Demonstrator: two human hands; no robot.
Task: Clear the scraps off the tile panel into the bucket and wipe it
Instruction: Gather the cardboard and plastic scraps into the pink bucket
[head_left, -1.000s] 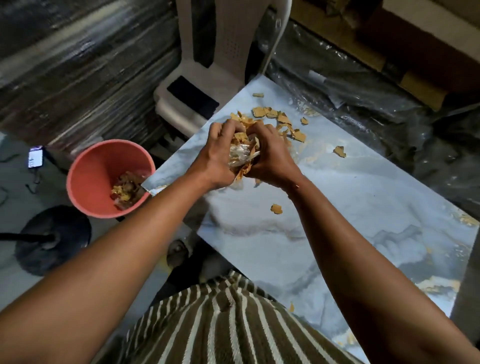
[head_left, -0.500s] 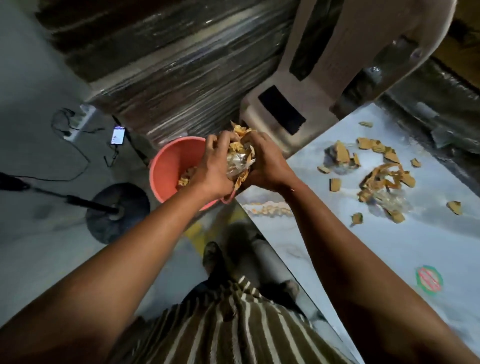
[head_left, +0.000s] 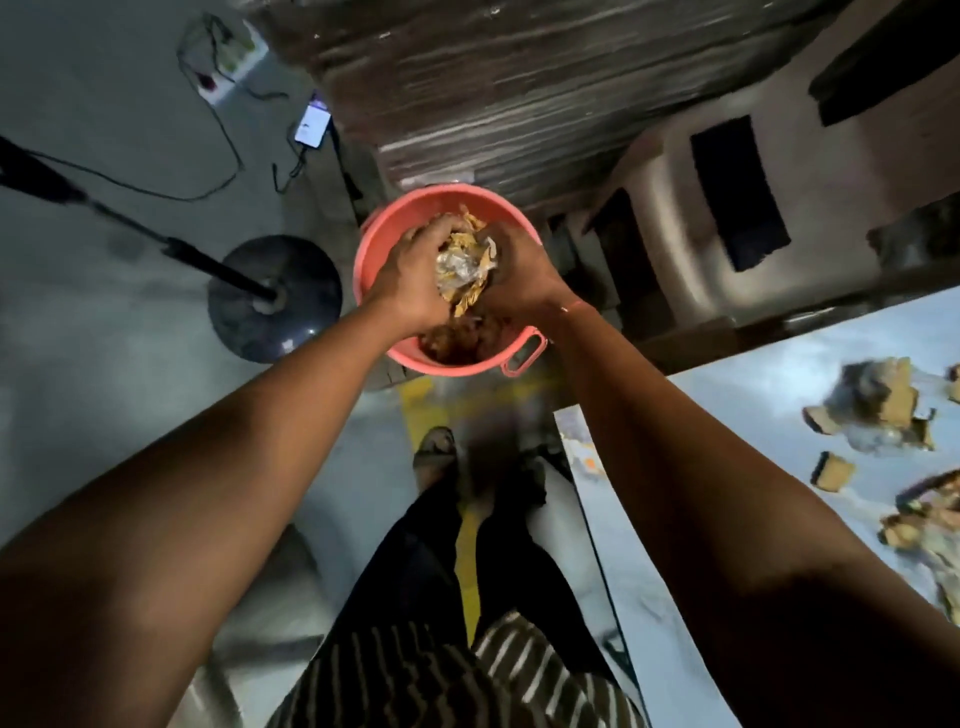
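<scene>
Down low, the striped shirt (head_left: 415, 680) and a sandalled foot (head_left: 435, 453) on the floor. Right of them, the tile panel (head_left: 649, 597), loose scraps (head_left: 878, 400) on it. Further out, left hand (head_left: 410, 275) and right hand (head_left: 519, 280) curl around 1 bundle of scraps (head_left: 464, 265), over the pink bucket (head_left: 374, 244). Beyond lies a lit phone (head_left: 312, 126).
</scene>
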